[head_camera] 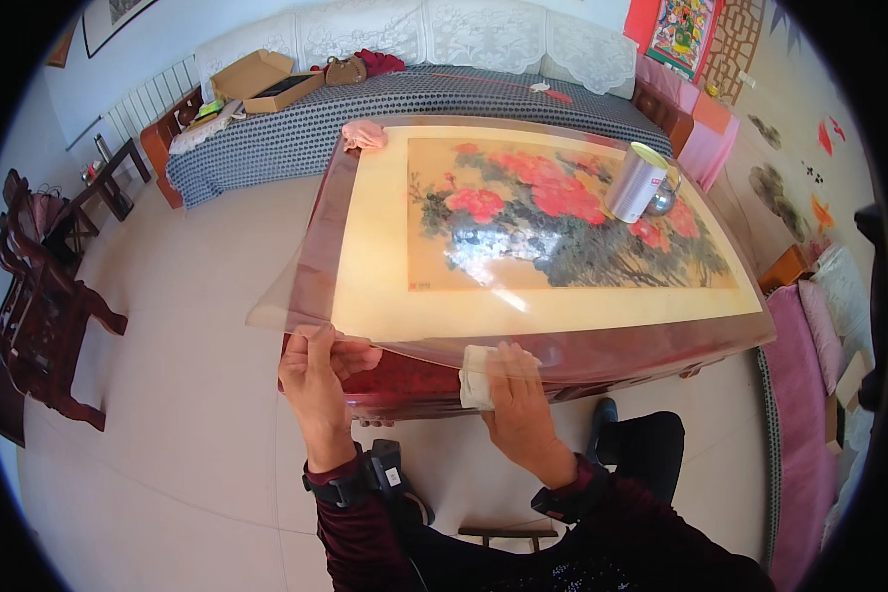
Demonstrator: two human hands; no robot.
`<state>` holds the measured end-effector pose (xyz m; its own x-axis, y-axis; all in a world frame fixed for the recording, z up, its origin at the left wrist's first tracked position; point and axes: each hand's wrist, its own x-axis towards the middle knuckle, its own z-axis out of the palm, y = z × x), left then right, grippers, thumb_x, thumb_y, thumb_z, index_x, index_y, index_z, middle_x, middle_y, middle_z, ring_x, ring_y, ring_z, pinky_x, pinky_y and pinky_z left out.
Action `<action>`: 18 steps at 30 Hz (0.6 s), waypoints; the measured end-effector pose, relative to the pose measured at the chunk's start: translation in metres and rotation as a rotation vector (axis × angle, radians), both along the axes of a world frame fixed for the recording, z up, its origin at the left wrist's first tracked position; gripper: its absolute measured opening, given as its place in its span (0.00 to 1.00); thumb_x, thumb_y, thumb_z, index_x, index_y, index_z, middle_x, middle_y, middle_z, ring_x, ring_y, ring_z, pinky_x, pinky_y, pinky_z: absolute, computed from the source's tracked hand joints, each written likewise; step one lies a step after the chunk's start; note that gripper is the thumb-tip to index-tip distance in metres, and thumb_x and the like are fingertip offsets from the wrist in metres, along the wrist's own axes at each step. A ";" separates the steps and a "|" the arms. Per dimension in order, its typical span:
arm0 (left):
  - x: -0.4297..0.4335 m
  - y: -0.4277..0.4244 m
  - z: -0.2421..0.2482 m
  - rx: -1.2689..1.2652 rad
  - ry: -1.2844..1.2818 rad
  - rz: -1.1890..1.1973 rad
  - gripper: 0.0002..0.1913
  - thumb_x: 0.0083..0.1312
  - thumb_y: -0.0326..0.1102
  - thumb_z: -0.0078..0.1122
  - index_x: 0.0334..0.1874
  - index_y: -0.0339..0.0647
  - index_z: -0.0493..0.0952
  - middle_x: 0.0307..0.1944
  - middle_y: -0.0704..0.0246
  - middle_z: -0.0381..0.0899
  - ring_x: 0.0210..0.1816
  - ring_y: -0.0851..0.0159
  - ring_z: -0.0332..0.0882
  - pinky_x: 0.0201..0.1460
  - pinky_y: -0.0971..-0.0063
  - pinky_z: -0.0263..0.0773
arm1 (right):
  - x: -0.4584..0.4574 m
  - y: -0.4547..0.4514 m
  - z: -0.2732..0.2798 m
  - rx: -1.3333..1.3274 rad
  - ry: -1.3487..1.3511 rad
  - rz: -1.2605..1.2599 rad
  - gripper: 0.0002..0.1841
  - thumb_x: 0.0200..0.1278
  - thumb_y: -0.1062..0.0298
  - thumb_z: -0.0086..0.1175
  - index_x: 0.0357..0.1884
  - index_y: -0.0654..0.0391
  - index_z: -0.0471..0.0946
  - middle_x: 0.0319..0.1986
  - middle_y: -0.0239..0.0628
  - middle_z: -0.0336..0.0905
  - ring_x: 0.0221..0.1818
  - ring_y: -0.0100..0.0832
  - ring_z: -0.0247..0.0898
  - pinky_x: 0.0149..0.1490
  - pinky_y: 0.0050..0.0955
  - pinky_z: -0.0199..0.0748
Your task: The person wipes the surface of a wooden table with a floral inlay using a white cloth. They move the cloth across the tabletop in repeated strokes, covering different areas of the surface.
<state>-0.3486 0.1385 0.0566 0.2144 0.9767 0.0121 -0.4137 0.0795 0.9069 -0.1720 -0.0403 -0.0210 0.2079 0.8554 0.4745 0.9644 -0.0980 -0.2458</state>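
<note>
My left hand (pixel 318 377) pinches the near left edge of a clear plastic table cover (pixel 274 307), whose corner is lifted off the dark red wooden table (pixel 414 377). My right hand (pixel 522 392) presses a folded pale cloth (pixel 476 377) against the cover's near edge; its fingertips seem to lie under the clear sheet. Beneath the cover lies a cream-bordered painting of red peonies (pixel 374 281), with light glaring off the sheet above it.
A metal can (pixel 636 181) and a shiny round metal object (pixel 662 198) stand on the table's right side. A crumpled pink cloth (pixel 364 135) sits at the far left corner. Behind is a covered sofa (pixel 266 155) with an opened cardboard box (pixel 281 89). A carved wooden chair (pixel 52 333) stands left.
</note>
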 end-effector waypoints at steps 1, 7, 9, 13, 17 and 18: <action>-0.001 0.000 -0.001 0.007 -0.006 0.000 0.09 0.73 0.34 0.52 0.35 0.36 0.73 0.26 0.57 0.84 0.24 0.60 0.85 0.31 0.70 0.85 | -0.005 0.004 -0.004 0.049 -0.002 -0.037 0.37 0.52 0.74 0.61 0.67 0.69 0.64 0.67 0.62 0.61 0.71 0.64 0.56 0.75 0.59 0.51; -0.003 0.003 -0.010 0.007 0.004 -0.010 0.09 0.73 0.34 0.52 0.35 0.36 0.73 0.25 0.57 0.84 0.24 0.60 0.85 0.31 0.70 0.84 | -0.035 0.062 -0.011 0.062 -0.080 0.025 0.37 0.56 0.69 0.59 0.69 0.70 0.62 0.67 0.67 0.59 0.70 0.67 0.54 0.74 0.60 0.51; -0.005 0.003 -0.012 0.010 0.012 -0.007 0.09 0.73 0.34 0.53 0.35 0.36 0.74 0.25 0.56 0.84 0.24 0.60 0.85 0.30 0.70 0.84 | -0.047 0.086 -0.007 0.141 -0.053 0.113 0.35 0.57 0.68 0.57 0.68 0.69 0.64 0.66 0.63 0.61 0.70 0.64 0.57 0.74 0.57 0.54; -0.009 0.004 -0.018 0.019 0.049 0.006 0.09 0.72 0.34 0.54 0.35 0.34 0.73 0.25 0.56 0.84 0.22 0.60 0.84 0.26 0.72 0.82 | -0.054 0.097 -0.002 0.147 -0.056 0.411 0.28 0.63 0.71 0.52 0.66 0.67 0.69 0.66 0.55 0.65 0.70 0.54 0.61 0.73 0.51 0.59; -0.013 0.005 -0.025 0.032 0.120 0.033 0.09 0.71 0.33 0.54 0.34 0.35 0.73 0.24 0.57 0.83 0.19 0.63 0.82 0.24 0.73 0.80 | -0.054 0.082 0.001 0.142 -0.075 0.401 0.25 0.63 0.70 0.50 0.63 0.64 0.73 0.64 0.49 0.69 0.68 0.49 0.66 0.70 0.47 0.64; -0.015 0.005 -0.026 0.030 0.126 0.028 0.09 0.71 0.33 0.54 0.34 0.35 0.74 0.23 0.58 0.83 0.19 0.63 0.82 0.23 0.73 0.80 | -0.056 0.079 0.003 0.115 -0.087 0.340 0.25 0.63 0.70 0.51 0.63 0.64 0.74 0.63 0.48 0.70 0.67 0.49 0.67 0.69 0.46 0.65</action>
<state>-0.3631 0.1433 0.0310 0.1889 0.9819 0.0165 -0.2977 0.0413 0.9538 -0.2281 0.0392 -0.0181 -0.1241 0.8085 0.5752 0.9550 0.2548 -0.1520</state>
